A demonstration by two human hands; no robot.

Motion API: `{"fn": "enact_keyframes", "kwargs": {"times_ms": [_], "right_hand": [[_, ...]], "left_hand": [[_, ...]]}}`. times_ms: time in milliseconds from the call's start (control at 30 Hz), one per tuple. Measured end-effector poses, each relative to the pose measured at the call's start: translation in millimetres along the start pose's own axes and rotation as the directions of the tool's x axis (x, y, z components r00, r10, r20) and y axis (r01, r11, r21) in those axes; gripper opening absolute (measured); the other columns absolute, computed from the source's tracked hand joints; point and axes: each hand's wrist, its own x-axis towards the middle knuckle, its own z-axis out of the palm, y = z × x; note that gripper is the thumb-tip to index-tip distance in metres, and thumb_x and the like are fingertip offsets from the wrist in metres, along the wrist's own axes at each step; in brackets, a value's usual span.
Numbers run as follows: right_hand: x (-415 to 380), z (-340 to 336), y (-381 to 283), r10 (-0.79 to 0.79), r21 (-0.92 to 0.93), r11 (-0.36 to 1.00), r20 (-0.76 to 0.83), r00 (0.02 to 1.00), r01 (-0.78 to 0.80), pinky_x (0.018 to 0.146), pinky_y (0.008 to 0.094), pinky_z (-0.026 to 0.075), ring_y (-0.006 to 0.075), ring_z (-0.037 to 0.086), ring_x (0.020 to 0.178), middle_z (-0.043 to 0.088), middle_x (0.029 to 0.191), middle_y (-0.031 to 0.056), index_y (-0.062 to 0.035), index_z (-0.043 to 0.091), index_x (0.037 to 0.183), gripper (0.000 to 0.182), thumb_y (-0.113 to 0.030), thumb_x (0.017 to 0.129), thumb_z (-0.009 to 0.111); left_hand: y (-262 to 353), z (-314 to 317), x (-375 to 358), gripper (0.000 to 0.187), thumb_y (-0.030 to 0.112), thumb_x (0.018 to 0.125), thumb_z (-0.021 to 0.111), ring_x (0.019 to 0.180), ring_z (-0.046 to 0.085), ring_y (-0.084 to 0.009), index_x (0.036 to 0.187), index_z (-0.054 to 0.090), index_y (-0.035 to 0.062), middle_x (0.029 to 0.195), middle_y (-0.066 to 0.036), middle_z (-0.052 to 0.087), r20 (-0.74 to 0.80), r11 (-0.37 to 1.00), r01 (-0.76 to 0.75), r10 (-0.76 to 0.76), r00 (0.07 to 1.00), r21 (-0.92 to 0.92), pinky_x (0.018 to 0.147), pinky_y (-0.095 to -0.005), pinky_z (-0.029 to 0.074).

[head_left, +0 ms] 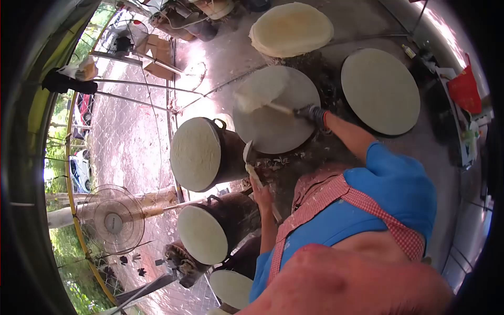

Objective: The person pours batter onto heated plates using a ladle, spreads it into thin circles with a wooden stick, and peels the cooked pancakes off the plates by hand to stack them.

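My right hand (316, 115), in a dark glove, is closed around the handle of a spreader (280, 108). The spreader's far end is blurred and meets a pale layer of batter (262, 86) on the upper left of a round grey griddle (294, 131). Bare and lower down, my left hand (262, 195) grips a long-handled scraper (248, 151). Its pale metal head points up near the griddle's lower left edge. Pale stuff clings to the handle just above my fingers.
A thick round pile of thin flatbreads (292, 29) lies at the top. To the right is a griddle covered by a pale round sheet (380, 92). Dark drums with pale tops (195, 154) stand at the left, near a fan (113, 222). A red bag (464, 90) sits far right.
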Motion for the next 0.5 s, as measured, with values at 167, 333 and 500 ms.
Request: {"fn": "enact_keyframes", "kwargs": {"times_ms": [167,333,500], "right_hand": [[44,-70,-2,0.071,-0.033,0.997,0.230,0.971,-0.065,0.061,0.0298,0.046,0.0148,0.054,0.070,0.061,0.084,0.0045,-0.0048,0.061,0.093,0.037,-0.025,0.064,0.072],[34,-63,-77,0.106,-0.462,0.879,0.431,0.896,0.118,0.081,0.0298,0.042,0.0179,0.055,0.090,0.058,0.100,0.0077,-0.0096,0.057,0.103,0.030,-0.029,0.081,0.051],[68,-98,-13,-0.454,-0.189,0.377,0.816,0.359,0.907,0.083,0.0313,0.040,0.0204,0.054,0.092,0.056,0.103,0.0099,-0.0097,0.050,0.112,0.034,-0.028,0.087,0.039]], "left_hand": [[47,-10,-49,0.071,0.000,0.069,0.042,0.037,0.038,-0.0115,0.133,0.018,0.0208,0.060,-0.006,0.046,-0.018,0.938,0.211,-0.224,0.974,-0.274,0.032,-0.0249,0.033],[37,-9,-87,0.066,-0.001,0.075,0.043,0.034,0.032,-0.0094,0.131,0.016,0.0197,0.053,-0.002,0.035,0.074,0.740,0.491,-0.519,0.852,-0.459,0.028,-0.0236,0.027],[32,-4,-107,0.063,-0.001,0.076,0.045,0.035,0.033,-0.0101,0.130,0.018,0.0189,0.053,-0.002,0.035,0.039,0.713,0.507,-0.561,0.827,-0.485,0.030,-0.0242,0.027]]}}
